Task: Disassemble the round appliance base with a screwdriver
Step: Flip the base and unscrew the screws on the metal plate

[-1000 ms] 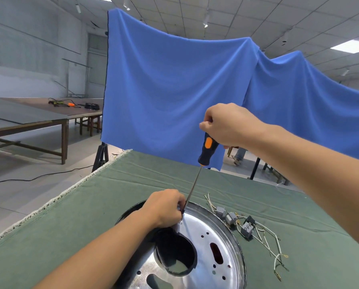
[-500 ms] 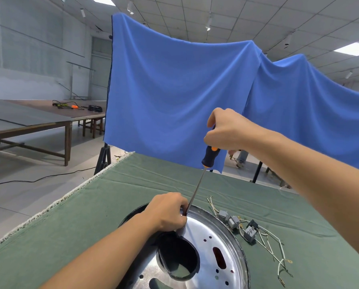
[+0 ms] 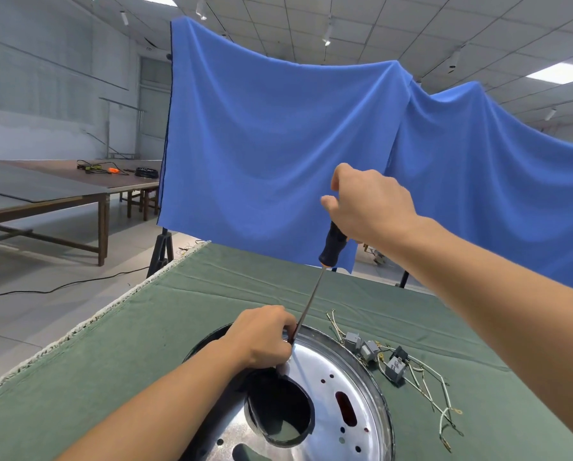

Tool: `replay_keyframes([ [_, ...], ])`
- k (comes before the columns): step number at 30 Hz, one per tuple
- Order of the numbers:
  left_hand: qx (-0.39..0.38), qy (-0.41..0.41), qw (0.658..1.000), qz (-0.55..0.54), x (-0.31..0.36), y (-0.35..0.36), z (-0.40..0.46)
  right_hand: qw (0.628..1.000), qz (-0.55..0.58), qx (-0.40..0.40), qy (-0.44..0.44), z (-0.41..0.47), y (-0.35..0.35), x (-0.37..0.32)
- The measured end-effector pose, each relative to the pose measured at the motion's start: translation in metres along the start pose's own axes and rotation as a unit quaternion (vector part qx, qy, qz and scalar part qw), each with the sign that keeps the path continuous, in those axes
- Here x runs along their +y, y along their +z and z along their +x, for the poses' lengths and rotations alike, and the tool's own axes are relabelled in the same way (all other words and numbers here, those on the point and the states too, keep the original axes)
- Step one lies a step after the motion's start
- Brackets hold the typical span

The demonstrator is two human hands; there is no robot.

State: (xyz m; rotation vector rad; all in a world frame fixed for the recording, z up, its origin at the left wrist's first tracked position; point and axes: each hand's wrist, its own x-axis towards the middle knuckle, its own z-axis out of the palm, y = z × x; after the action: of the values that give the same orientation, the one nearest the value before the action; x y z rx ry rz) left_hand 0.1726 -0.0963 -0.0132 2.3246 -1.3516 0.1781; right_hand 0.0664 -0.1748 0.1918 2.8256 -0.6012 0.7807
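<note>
Head view: base (image 3: pixel 338 394), a shiny round metal plate with holes and a dark cup-like part, lies on the green desk (image 3: pixel 112 344) at 6 o'clock, partly cut off by the bottom edge. Left hand (image 3: pixel 265 337) rests on the base's far rim at 12 o'clock of the plate, fingers curled around the lower shaft, steadying the tip; the tip and any screw are hidden under the fingers. Right hand (image 3: pixel 368 204) is raised above it, grip wrapped on the top of the screwdriver (image 3: pixel 315 291) handle, forefinger and thumb loosened. Wires with small grey and black parts (image 3: pixel 391 361) lie loose on the desk at 3 o'clock of the base, so wiring looks already removed. Judged mid-task: a rim screw is being worked; plate and dark part remain attached.
</note>
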Motion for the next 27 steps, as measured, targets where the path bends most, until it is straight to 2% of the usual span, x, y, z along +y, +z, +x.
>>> replay_keyframes([
  [4,0.012,-0.001,1.000,-0.002,-0.001,0.002,0.001,0.990,0.132,-0.041,0.016,0.001,-0.002,0.004],
  [8,0.013,-0.011,1.000,-0.012,-0.001,0.003,0.003,0.988,0.149,0.027,0.013,0.000,-0.001,0.018],
  [12,0.009,-0.014,1.000,-0.010,-0.002,0.004,0.004,0.977,0.209,0.020,0.035,-0.006,0.008,0.034],
  [13,0.008,-0.012,1.000,-0.009,-0.002,0.003,0.004,0.977,0.209,0.008,0.050,-0.008,0.009,0.036],
  [16,0.004,-0.015,1.000,-0.010,-0.001,0.002,0.003,0.994,0.063,-0.016,0.086,-0.010,0.008,0.041],
  [17,0.002,-0.018,1.000,-0.014,-0.001,0.001,0.002,0.995,0.047,-0.028,0.086,-0.010,0.006,0.042],
  [20,-0.006,-0.025,0.999,-0.023,-0.001,0.000,0.002,0.979,0.168,-0.098,0.065,-0.006,-0.005,0.040],
  [22,-0.006,-0.023,1.000,-0.021,-0.001,0.000,0.002,0.967,0.207,-0.140,0.046,-0.005,-0.013,0.035],
  [24,-0.005,-0.018,1.000,-0.016,-0.001,-0.001,0.002,0.975,0.164,-0.143,0.039,-0.006,-0.013,0.030],
  [27,-0.006,-0.016,1.000,-0.014,-0.001,-0.001,0.001,0.987,0.120,-0.105,0.032,-0.004,-0.010,0.025],
])
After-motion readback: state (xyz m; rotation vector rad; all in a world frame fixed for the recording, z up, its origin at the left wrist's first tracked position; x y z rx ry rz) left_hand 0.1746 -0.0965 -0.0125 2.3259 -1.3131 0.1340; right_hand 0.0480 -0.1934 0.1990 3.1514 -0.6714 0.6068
